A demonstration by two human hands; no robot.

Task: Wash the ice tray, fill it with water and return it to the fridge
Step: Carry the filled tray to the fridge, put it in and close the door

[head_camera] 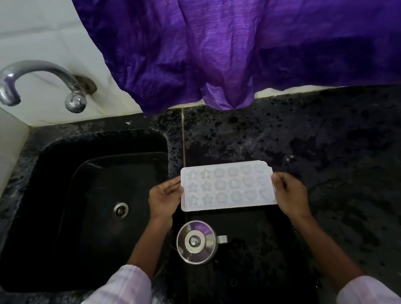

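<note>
— Ice tray (226, 186): do you see some brand or writing on it?

— No, I can read nothing on it, and also nothing on the steel kettle (196, 243) with the lid, which stands just near the tray on the person's side.

— How does the tray look?

— It is white, a long rectangle, lying flat with the moulds up. Three rows of six: stars at the left end, rounder forms in the middle, heart-like forms at the right. One far corner at the right is cut. If water is inside, I cannot tell; the moulds are too pale.

— Where is it, and how do the hands hold it?

— On the black speckled counter (329, 154), just beside the sink (61, 214). The left hand (163, 199) grips the left short edge, the right hand (290, 193) the right short edge, fingers closed on the rim.

— Room for moving?

— Counter to the right is open. The sink with its drain (121, 209) is at the left, the tap (38, 81) over its far corner, and a purple curtain (244, 37) hangs to the counter's back edge.
</note>
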